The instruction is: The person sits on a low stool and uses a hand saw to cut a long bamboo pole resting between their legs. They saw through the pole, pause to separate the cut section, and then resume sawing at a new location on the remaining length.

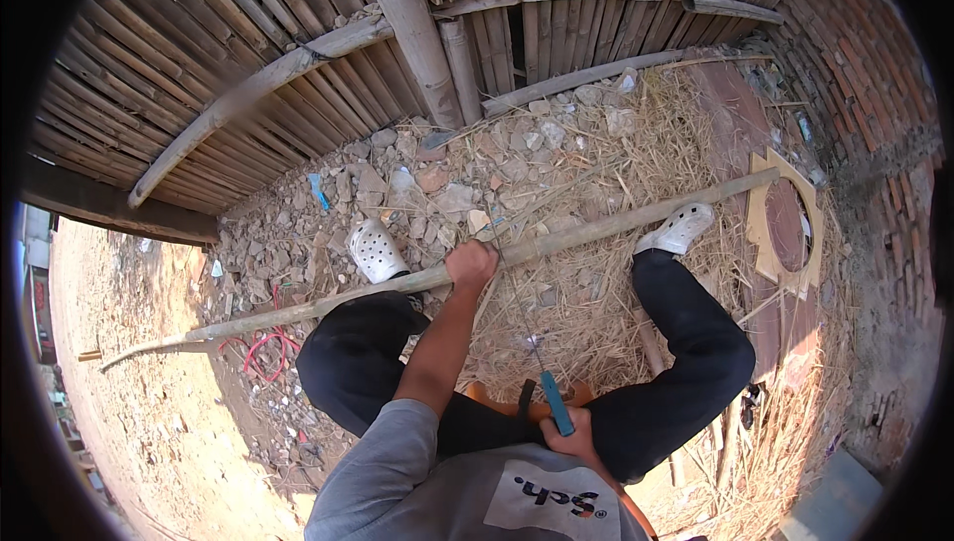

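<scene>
A long wooden pole [596, 231] lies slantwise across in front of me, over the rubble and straw. My left hand [471, 265] is closed around it near its middle. Low down, close to my body, my right hand [570, 434] grips the teal handle of a handsaw [556, 404]. Its thin blade, seen almost edge-on, reaches forward to the pole just right of my left hand. Whether the teeth sit in a cut, I cannot tell. My white clogs [377, 251] rest on either side, the right one close to the pole.
A bamboo-slat wall [268, 94] with rails and a post stands ahead, a brick wall [874, 74] at right. Broken stones [437, 188] and dry straw [661, 124] cover the ground. A pink-red cord [266, 354] lies left; a yellowish board with a round hole [765, 261] lies right.
</scene>
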The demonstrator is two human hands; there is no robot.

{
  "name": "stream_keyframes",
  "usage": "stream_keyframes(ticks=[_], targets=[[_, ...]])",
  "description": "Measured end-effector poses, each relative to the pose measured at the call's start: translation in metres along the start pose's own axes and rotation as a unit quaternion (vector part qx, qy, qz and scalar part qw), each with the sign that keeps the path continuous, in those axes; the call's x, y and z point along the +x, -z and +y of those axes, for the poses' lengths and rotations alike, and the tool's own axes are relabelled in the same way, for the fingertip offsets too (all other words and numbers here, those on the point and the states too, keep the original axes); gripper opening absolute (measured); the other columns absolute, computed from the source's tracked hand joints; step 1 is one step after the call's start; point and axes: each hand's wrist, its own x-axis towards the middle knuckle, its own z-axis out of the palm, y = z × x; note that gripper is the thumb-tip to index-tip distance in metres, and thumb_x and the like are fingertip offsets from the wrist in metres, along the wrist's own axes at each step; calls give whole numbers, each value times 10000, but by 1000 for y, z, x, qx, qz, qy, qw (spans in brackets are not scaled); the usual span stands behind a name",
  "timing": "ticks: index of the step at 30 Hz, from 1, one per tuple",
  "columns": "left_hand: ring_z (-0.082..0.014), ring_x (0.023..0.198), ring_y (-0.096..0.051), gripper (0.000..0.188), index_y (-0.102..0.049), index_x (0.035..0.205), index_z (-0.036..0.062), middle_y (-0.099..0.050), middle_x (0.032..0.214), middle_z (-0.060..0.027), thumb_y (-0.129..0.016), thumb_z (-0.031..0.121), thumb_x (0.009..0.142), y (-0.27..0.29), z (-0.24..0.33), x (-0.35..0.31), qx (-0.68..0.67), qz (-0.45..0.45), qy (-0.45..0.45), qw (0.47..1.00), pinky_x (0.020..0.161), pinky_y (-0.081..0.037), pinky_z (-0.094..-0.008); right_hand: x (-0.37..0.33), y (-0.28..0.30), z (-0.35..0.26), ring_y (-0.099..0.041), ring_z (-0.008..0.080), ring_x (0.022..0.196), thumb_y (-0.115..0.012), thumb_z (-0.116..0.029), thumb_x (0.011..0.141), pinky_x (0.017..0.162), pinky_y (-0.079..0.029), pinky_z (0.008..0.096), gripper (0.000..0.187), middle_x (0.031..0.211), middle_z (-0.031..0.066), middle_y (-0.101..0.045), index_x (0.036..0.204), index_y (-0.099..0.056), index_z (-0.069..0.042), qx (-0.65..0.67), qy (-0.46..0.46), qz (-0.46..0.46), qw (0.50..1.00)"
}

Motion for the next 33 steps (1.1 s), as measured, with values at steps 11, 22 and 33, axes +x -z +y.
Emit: stream_keyframes(ticks=[11, 22, 33], targets=[[-343, 870, -703, 450, -740, 889, 33, -708, 913, -212, -448, 374, 884, 12, 8, 2, 15, 5, -17, 1000, 795, -538, -429, 117, -34, -16, -467, 106, 482, -644, -96, 755, 487, -401, 313, 209, 509, 44, -483, 607, -530, -2, 48, -36, 41, 997], [-357, 853, -696, 440, -740, 870, 39, -711, 893, -204, -452, 371, 869, 6, 8, -4, 25, -17, -49, 998, 847, -508, -437, 155, -60, -4, -449, 84, 484, -634, -88, 767, 467, -382, 304, 226, 498, 27, -458, 598, -508, -7, 29, 18, 56, 998], [-345, 826, -700, 413, -742, 860, 53, -710, 863, -201, -460, 355, 868, 1, 17, -12, 42, 24, -54, 997, 854, -503, -435, 58, -22, -26, -478, 88, 489, -637, -84, 755, 482, -408, 316, 245, 495, 50, -447, 580, -480, -13, -36, -19, 26, 999]])
